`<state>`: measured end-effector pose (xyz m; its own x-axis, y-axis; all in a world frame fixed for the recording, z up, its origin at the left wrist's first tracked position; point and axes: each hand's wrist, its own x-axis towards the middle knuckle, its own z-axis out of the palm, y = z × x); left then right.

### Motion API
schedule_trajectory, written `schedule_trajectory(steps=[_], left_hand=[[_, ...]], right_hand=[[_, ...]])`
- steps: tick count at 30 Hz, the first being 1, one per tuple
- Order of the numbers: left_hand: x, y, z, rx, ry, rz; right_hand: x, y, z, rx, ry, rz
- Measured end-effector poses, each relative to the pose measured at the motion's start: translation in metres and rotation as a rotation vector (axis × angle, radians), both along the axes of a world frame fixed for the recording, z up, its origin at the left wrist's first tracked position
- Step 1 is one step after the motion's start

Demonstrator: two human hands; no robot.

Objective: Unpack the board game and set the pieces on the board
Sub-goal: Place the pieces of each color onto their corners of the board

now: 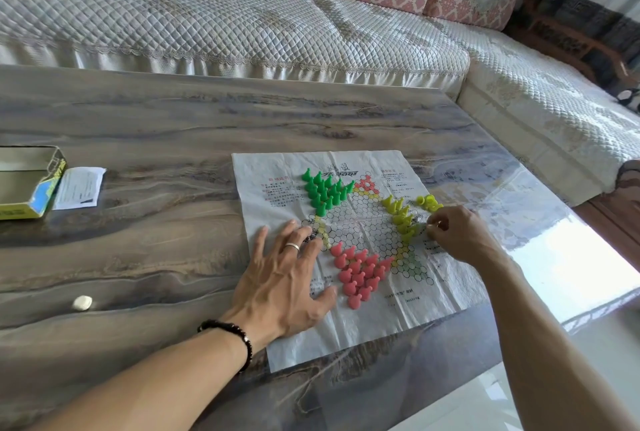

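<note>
Centrally, board: a thin printed game sheet point(349, 222) with a hexagon-cell star pattern lies flat, creased, on the marbled table point(156, 125), near the table's front right edge.
Green pieces: a cluster of green pawns point(323, 190) stands upright on the sheet's upper-left star point; packed close together.
Red pieces: a cluster of pink-red pawns point(360, 273) stands on the lower star point, just beside the left thumb.
Yellow pieces: a row of yellow-green pawns point(401, 217) stands along the right star point; a few loose yellow pawns point(429, 203) lie tipped just above the right hand.
Left hand: the left hand point(287, 278) lies palm down with fingers spread and straight, pressing the sheet's left edge; a ring on one finger; a dark beaded bracelet point(230, 333) on the wrist.
Right hand: the right hand point(460, 234) has fingers curled, tips pinched together at the end of the yellow row; whether a pawn is held between them cannot be told.
Box: an open yellow-and-blue game box point(29, 181) sits at the table's far left, well apart from the sheet; a folded paper leaflet point(80, 188) touches its right side.
Small object: a white lump point(82, 302) rests on the table, left of the left forearm.
Background: a quilted sofa point(207, 21) runs behind and right of the table.
</note>
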<state>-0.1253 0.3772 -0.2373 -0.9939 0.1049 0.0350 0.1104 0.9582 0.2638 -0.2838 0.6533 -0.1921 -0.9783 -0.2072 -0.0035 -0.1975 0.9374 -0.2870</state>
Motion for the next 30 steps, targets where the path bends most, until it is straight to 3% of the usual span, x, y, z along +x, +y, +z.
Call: schedule_trajectory(steps=[12, 30], left_hand=[[0.0, 0.0, 0.0, 0.0, 0.004, 0.001], [-0.001, 0.0, -0.001, -0.009, -0.004, 0.002]], right_hand=[[-0.008, -0.007, 0.008, -0.106, 0.181, -0.018], [-0.035, -0.029, -0.001, -0.097, 0.17, 0.064]])
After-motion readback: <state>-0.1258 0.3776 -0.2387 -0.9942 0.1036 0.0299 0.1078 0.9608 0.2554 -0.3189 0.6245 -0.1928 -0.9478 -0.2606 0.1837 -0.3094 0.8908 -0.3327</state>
